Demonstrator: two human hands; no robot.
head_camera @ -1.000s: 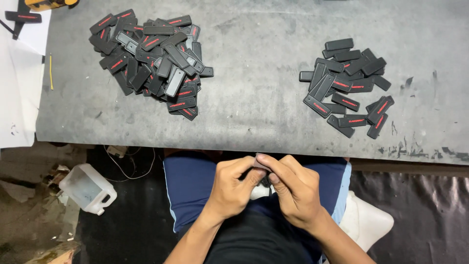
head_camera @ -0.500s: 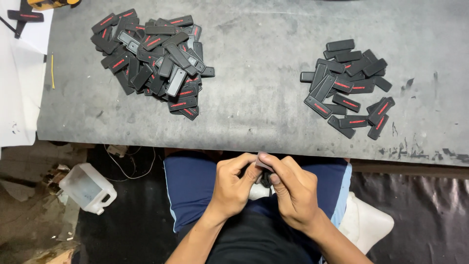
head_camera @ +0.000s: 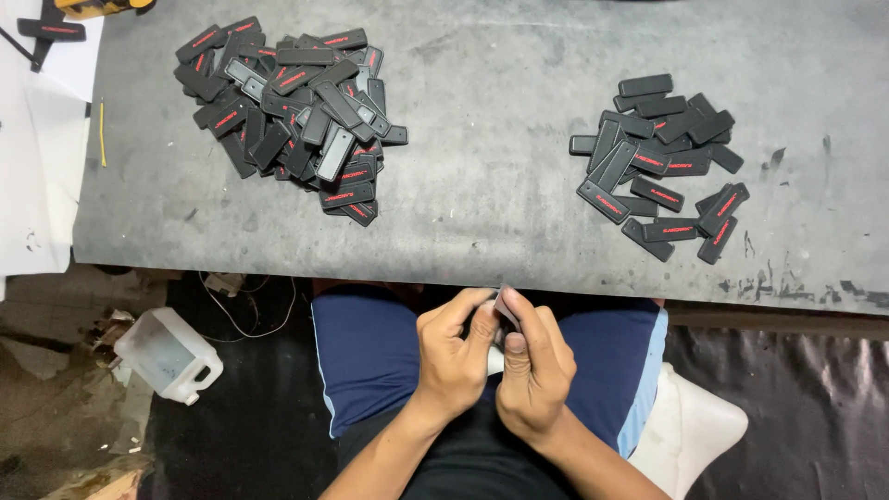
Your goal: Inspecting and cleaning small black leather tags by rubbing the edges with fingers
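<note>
Looking straight down from the head camera, so only one view to go through. Both hands sit close together over the person's lap, just below the near edge of the grey table (head_camera: 482, 231). The left hand (head_camera: 456, 356) has its fingers curled in, thumb and forefinger pinching toward the middle. The right hand (head_camera: 535, 370) is curled the same way, fingertips touching the left hand's. Between them they pinch a small dark flat piece (head_camera: 506, 308), tilted up on edge, only its top end poking out above the fingers. Can't tell much more about it since the fingers cover most of it.

Up on the table, a big heap of black tags with red markings (head_camera: 296, 116) sits at the far left, pieces stacked on each other every which way. A smaller, flatter pile of the same black tags (head_camera: 662, 167) lies to the right, well apart from the first one. The hands touch neither.

Under the table on the left a white plastic jug (head_camera: 169, 355) lies on the dirty floor, with a thin cable (head_camera: 250, 315) near it. White paper sheets (head_camera: 37, 139) lie at the table's left edge. The person wears blue shorts (head_camera: 370, 356) and sits on a white stool (head_camera: 690, 431).
</note>
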